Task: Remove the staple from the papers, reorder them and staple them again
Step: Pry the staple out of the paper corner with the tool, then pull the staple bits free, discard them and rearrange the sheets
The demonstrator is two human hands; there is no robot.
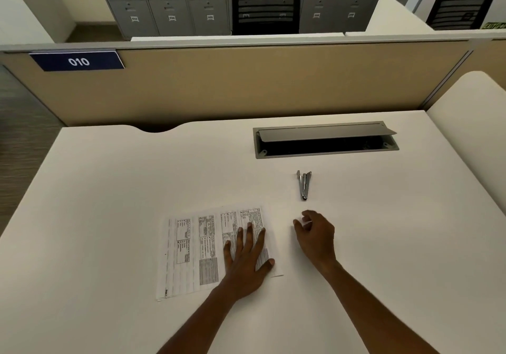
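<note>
A stack of printed papers (191, 252) lies flat on the white desk (109, 189), turned sideways. My left hand (246, 260) presses on the right part of the stack with straight, spread fingers. My right hand (315, 236) hovers just right of the papers with its fingers loosely curled; whether it pinches anything small I cannot tell. A small metal stapler (304, 185) lies on the desk just beyond my right hand, pointing away from me, untouched. No staple is visible in the papers.
An open cable tray (325, 141) with a raised grey lid is set into the desk behind the stapler. A beige partition (246, 85) closes the far edge. A white side panel (471, 123) stands at the right.
</note>
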